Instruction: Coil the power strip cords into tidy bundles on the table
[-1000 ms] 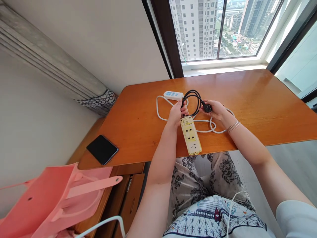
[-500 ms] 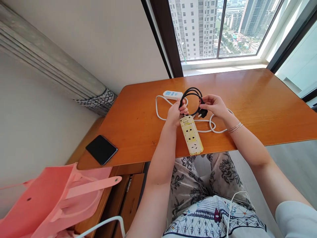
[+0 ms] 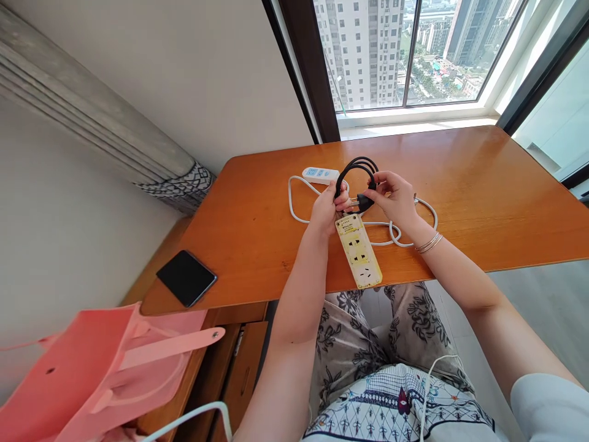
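Black cable (image 3: 363,161) forms a coil above the table (image 3: 257,245), between the two hands. The left hand (image 3: 327,207) is closed around the left side of this coil, while the right hand (image 3: 394,197) pinches the black plug (image 3: 366,203) at its cable end, with the prongs directed toward the left hand. The yellowed power strip (image 3: 359,253) is on the near side of the coil; its long axis goes from the left fingers toward the person, slightly to the right. Thus the left hand is nearer to it. Whether it rests flat, one cannot tell.
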`<state>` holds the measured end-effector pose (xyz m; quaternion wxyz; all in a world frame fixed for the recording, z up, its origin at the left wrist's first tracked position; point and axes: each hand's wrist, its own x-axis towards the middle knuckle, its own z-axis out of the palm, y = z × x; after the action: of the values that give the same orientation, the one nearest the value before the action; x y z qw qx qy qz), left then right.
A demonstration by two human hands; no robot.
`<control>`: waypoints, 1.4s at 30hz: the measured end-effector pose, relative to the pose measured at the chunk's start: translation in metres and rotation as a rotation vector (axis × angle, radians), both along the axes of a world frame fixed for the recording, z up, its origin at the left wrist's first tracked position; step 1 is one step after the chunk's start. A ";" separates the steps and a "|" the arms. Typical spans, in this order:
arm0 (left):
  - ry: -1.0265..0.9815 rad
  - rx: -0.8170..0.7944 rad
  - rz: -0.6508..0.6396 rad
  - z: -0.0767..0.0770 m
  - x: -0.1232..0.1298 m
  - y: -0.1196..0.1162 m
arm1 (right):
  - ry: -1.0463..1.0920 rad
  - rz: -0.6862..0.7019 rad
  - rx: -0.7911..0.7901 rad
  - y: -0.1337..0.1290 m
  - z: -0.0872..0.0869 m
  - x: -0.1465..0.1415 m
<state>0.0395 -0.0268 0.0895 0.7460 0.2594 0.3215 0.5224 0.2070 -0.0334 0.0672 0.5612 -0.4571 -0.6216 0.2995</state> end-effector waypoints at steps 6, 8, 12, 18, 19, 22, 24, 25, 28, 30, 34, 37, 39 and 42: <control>0.027 0.031 -0.010 0.004 0.001 -0.003 | -0.193 -0.084 0.087 0.015 -0.007 0.008; 0.048 0.027 -0.003 0.004 0.002 -0.003 | -0.223 -0.096 0.106 0.024 -0.012 0.011; 0.030 0.010 -0.009 0.002 0.004 -0.003 | -0.027 0.001 0.028 0.035 -0.020 0.010; -0.025 -0.006 -0.038 0.000 0.005 -0.002 | 0.261 0.357 -0.261 0.033 -0.018 0.011; -0.024 -0.012 -0.039 0.000 0.005 -0.002 | 0.260 0.389 -0.291 0.033 -0.018 0.012; -0.014 -0.033 -0.044 0.001 0.003 -0.002 | 0.223 0.359 -0.251 0.032 -0.017 0.016; -0.013 -0.037 -0.052 0.001 0.002 -0.001 | 0.190 0.314 -0.181 0.032 -0.018 0.020; -0.013 -0.035 -0.057 0.000 0.001 0.000 | 0.184 0.306 -0.154 0.033 -0.018 0.022; -0.004 -0.025 -0.071 -0.002 -0.001 0.001 | 0.206 0.311 -0.112 0.035 -0.016 0.027; 0.007 -0.014 -0.077 -0.003 0.000 0.001 | 0.207 0.292 -0.088 0.038 -0.014 0.030; 0.023 0.002 -0.088 0.000 0.003 0.000 | 0.189 0.232 -0.048 0.041 -0.003 0.032; 0.026 0.000 -0.089 0.002 0.006 -0.002 | 0.195 0.253 -0.055 0.040 0.005 0.033; 0.025 -0.002 -0.084 0.003 0.007 -0.002 | 0.218 0.271 -0.066 0.037 0.010 0.034; 0.028 0.006 -0.084 0.002 0.008 -0.002 | 0.276 0.279 -0.102 0.032 0.014 0.035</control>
<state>0.0476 -0.0292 0.0914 0.7620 0.2821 0.3192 0.4878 0.2422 -0.0013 0.0807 0.5703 -0.3489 -0.5800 0.4653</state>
